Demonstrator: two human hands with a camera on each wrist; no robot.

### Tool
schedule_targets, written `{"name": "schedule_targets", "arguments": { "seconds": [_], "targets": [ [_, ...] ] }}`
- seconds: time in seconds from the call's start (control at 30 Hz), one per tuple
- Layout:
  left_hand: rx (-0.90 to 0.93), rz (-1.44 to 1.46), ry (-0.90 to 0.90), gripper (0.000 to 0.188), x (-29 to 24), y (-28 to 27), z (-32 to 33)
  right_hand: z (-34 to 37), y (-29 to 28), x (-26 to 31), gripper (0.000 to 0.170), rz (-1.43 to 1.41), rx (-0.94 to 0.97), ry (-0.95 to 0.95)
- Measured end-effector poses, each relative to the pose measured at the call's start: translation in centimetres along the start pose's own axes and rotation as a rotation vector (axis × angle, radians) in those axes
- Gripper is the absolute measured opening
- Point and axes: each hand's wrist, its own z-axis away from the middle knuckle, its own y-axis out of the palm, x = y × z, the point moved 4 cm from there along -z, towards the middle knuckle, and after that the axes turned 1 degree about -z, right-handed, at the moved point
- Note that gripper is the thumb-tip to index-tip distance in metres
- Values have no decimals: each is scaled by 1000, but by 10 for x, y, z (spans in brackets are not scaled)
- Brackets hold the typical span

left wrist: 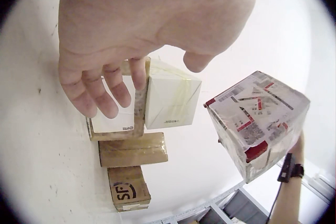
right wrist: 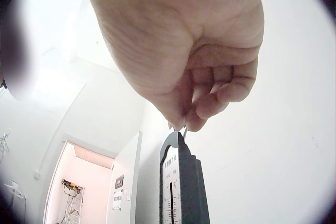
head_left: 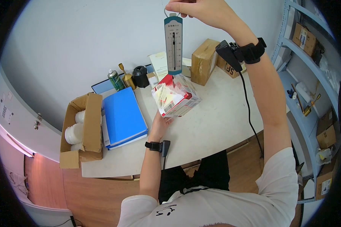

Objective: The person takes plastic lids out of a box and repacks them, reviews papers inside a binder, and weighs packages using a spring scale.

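Note:
High at the top of the head view, my right hand (head_left: 208,11) pinches the wire loop of a spring scale (head_left: 174,45). The right wrist view shows the thumb and fingers closed on that loop above the scale's dark body (right wrist: 193,192). Under the scale, in line with its lower end, is a tilted cardboard parcel (head_left: 176,96) with red patches and shipping labels. My left hand (head_left: 161,126) is just below the parcel, partly covered by it in the head view. From the left wrist, its fingers (left wrist: 107,98) look spread and relaxed, apart from the parcel (left wrist: 257,119).
A blue folder (head_left: 125,117) and an open carton (head_left: 91,128) of white tubs are on the left of the white table (head_left: 216,125). Behind stand a spray can (head_left: 116,80), a black container (head_left: 141,76) and a brown box (head_left: 204,62). Metal shelves (head_left: 299,98) stand at right.

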Motion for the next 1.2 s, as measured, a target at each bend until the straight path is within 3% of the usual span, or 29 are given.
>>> {"name": "schedule_targets", "arguments": {
  "seconds": [0.23,0.3,0.33,0.4,0.47,0.53,0.63,0.7,0.83,0.9,0.93,1.0,1.03,1.1,1.13,1.2],
  "targets": [
    [44,3,6,68,-1,-2,-1,2,0,-2,24,0,15,18],
    [261,144,53,88,-19,18,14,3,2,-5,25,-6,16,35],
    [258,146,50,88,-23,21,18,5,4,-8,25,-13,19,54],
    [533,403,42,105,-33,36,27,10,9,-12,23,-49,32,64],
    [519,438,32,108,-38,42,31,18,18,-22,22,-84,45,74],
    [507,471,24,112,-38,39,28,30,29,-36,24,-21,-41,-88],
    [462,432,-9,107,-31,27,23,52,43,-42,23,-143,-57,-56],
    [376,216,14,91,-33,27,29,68,52,-41,21,-166,-60,1],
    [245,197,-55,72,-39,27,39,105,64,-67,17,-257,-208,97],
    [128,335,64,63,-43,18,42,132,65,-85,18,-372,-341,188],
    [116,334,63,63,-46,17,44,147,67,-93,18,-382,-336,190],
    [-6,293,334,63,-66,8,54,180,77,-118,18,-473,-330,419],
    [-19,286,336,63,-75,15,61,196,82,-128,18,-487,-326,420],
    [-289,75,542,71,-99,22,78,228,106,-146,18,-552,-134,580],
    [-328,-56,627,83,-104,18,77,239,115,-150,18,-564,-133,582],
    [-396,-199,722,87,-106,13,74,263,143,-155,22,-659,150,740]
  ]
}}
